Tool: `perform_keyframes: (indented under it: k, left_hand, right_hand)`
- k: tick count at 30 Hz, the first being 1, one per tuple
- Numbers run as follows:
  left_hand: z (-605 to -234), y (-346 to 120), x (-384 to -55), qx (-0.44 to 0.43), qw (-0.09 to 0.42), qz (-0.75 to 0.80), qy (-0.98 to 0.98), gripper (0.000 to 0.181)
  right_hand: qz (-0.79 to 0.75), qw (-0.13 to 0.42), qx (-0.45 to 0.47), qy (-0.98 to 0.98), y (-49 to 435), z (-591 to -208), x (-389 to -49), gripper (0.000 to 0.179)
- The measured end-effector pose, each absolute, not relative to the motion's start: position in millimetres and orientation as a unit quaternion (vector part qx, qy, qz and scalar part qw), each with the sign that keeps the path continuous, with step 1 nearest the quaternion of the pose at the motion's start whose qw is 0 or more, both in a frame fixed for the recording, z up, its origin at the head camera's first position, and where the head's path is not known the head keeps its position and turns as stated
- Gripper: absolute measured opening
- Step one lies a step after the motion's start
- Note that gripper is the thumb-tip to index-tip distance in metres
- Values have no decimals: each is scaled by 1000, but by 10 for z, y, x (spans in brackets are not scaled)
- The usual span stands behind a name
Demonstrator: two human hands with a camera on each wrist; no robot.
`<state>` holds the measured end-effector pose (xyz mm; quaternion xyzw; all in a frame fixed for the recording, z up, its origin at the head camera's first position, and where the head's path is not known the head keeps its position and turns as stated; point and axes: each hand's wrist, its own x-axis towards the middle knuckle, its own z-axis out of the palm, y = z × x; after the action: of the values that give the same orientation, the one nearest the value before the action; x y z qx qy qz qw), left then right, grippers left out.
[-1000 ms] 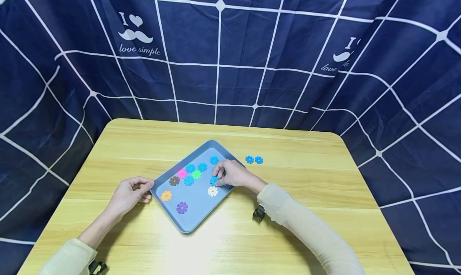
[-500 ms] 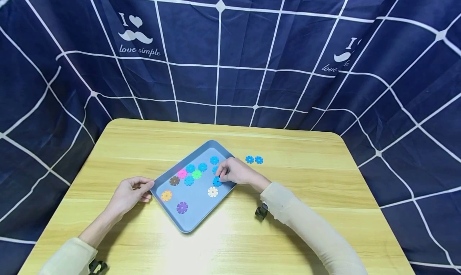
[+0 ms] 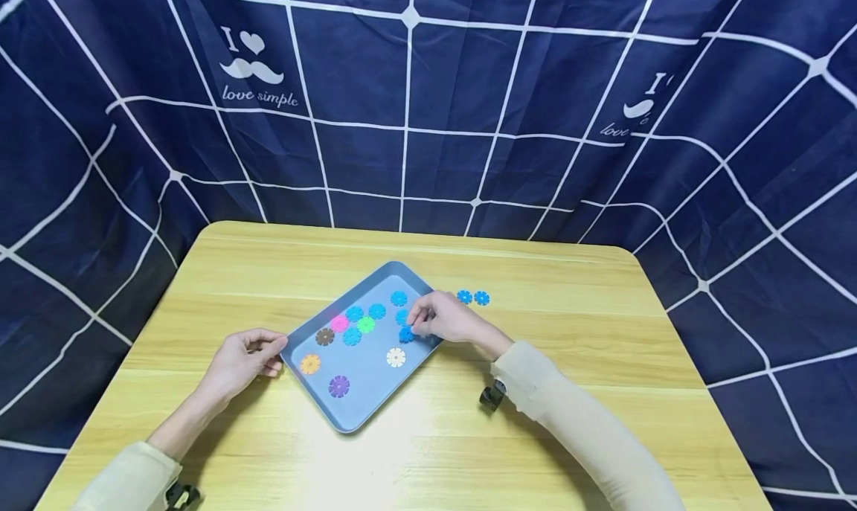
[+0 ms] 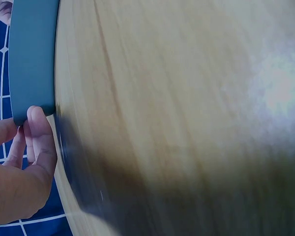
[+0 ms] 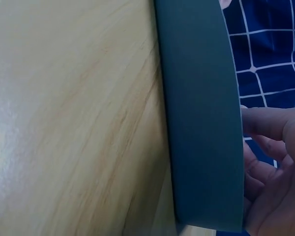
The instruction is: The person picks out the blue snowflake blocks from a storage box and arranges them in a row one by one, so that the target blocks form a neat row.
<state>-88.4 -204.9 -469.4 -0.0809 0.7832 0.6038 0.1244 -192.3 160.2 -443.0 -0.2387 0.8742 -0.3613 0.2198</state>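
A blue-grey tray (image 3: 361, 392) lies turned at an angle on the table, holding several notched plastic discs. My left hand (image 3: 244, 362) pinches its left corner between thumb and fingers; the left wrist view shows the thumb on the tray wall (image 4: 34, 59). Over the tray's right side, my right hand (image 3: 447, 319) pinches a dark blue notched disc (image 3: 405, 335) at its fingertips. Partly covered by these fingers is a lighter blue disc (image 3: 401, 317). Just below lies a cream disc (image 3: 396, 358). In the right wrist view the tray wall (image 5: 201, 123) hides the right fingertips.
Elsewhere in the tray are a pink disc (image 3: 339, 323), a green disc (image 3: 365, 324), a brown disc (image 3: 324, 337), an orange disc (image 3: 310, 364), a purple disc (image 3: 338, 386) and several blue ones. Two blue discs (image 3: 472, 297) lie side by side on the wooden table (image 3: 569, 310), beyond the right hand.
My right hand has shifted slightly right, bringing the dark blue disc with it toward the tray's right wall and uncovering part of the lighter blue disc. The left hand and tray stay put.
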Motion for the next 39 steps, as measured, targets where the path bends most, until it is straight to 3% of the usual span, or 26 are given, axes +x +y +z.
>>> perform_keyframes:
  k: [39]
  left_hand:
    - [-4729,-2045,-874,-87,122,602,784,37]
  right_hand:
    - [-443,135,-163,871,2162,-4208,-1795,7]
